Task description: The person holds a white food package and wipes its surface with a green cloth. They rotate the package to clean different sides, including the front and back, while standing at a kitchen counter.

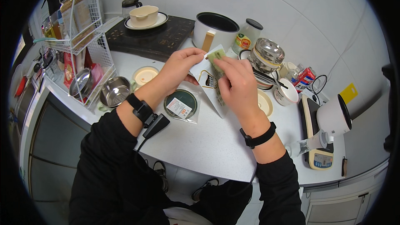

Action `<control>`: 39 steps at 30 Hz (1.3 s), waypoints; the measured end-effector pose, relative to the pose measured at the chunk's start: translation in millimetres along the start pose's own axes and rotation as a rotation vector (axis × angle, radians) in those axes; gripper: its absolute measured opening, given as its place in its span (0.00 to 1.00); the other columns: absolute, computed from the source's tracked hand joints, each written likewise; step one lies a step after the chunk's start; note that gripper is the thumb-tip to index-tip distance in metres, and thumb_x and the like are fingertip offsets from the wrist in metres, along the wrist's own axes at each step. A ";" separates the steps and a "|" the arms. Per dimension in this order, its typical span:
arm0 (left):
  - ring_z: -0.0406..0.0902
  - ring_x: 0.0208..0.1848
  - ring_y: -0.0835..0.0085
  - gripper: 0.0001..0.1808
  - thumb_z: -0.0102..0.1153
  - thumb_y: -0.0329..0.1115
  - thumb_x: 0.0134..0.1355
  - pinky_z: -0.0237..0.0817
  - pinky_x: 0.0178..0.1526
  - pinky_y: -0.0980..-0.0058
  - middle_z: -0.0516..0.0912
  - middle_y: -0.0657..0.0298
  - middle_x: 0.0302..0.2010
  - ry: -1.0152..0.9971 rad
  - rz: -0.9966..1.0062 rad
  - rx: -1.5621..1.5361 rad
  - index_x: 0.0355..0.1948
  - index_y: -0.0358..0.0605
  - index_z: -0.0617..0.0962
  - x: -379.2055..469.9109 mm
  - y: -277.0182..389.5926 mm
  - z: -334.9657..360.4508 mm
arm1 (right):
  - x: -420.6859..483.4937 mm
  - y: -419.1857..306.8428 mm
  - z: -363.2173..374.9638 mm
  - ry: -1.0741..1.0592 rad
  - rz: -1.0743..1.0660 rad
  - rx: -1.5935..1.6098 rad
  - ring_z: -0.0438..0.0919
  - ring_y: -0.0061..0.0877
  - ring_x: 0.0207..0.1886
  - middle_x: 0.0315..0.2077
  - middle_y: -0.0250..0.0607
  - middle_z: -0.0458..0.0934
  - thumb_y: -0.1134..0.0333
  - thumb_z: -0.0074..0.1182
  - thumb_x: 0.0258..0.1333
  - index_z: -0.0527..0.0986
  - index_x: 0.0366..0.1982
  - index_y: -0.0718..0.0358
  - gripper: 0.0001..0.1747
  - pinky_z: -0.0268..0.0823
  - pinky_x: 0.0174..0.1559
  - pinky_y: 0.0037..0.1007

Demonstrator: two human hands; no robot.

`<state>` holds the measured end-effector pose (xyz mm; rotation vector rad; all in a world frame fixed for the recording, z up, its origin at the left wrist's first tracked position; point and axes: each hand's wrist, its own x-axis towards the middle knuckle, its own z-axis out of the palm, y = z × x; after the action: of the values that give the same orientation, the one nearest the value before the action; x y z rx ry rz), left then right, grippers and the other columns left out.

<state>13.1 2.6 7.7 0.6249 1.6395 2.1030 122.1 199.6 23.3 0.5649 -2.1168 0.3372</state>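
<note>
My left hand [182,65] grips the upper left edge of a thin white panel [207,89], its thumb on the front near the top corner. The panel is held tilted above the worktop and bears a printed picture and writing. In my right hand [240,87] is a green sponge or scouring pad [217,56], pressed by the fingertips against the panel's upper part. Below the panel, a round dark green disc [168,104] lies in a clear plastic bag with a white label. A cream lid [145,73] lies left of my left hand.
A white wire rack [73,45] and a steel cup [115,91] stand at left. Behind are an induction cooktop [150,42], a white pot [215,34] and a glass jar [248,36]. Stacked bowls [267,54] and a kitchen scale [318,159] stand at right.
</note>
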 end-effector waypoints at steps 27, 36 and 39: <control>0.88 0.41 0.78 0.22 0.64 0.42 0.85 0.88 0.42 0.73 0.90 0.60 0.49 -0.185 -0.092 -0.211 0.68 0.36 0.84 0.2 -1.5 -8.5 | 1.5 -0.9 -1.5 0.040 0.007 -0.023 0.84 0.44 0.49 0.53 0.47 0.91 0.82 0.66 0.53 0.89 0.55 0.64 0.25 0.82 0.53 0.43; 0.89 0.41 0.76 0.26 0.60 0.32 0.80 0.87 0.39 0.75 0.90 0.58 0.51 -0.184 -0.078 -0.194 0.75 0.32 0.80 -0.9 0.6 -8.1 | 0.5 1.4 -1.3 0.050 0.066 -0.068 0.84 0.47 0.50 0.53 0.50 0.91 0.85 0.61 0.55 0.88 0.58 0.66 0.27 0.79 0.55 0.43; 0.91 0.41 0.74 0.27 0.59 0.32 0.80 0.87 0.37 0.76 0.90 0.57 0.51 -0.193 -0.091 -0.201 0.75 0.31 0.79 0.7 0.5 -9.4 | 0.4 1.2 -1.3 0.052 0.059 -0.075 0.84 0.47 0.50 0.53 0.50 0.91 0.85 0.62 0.55 0.88 0.58 0.66 0.27 0.80 0.55 0.43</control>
<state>7.1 -4.6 6.3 0.6517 1.3092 2.0397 122.2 201.1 24.4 0.4462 -2.0895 0.3016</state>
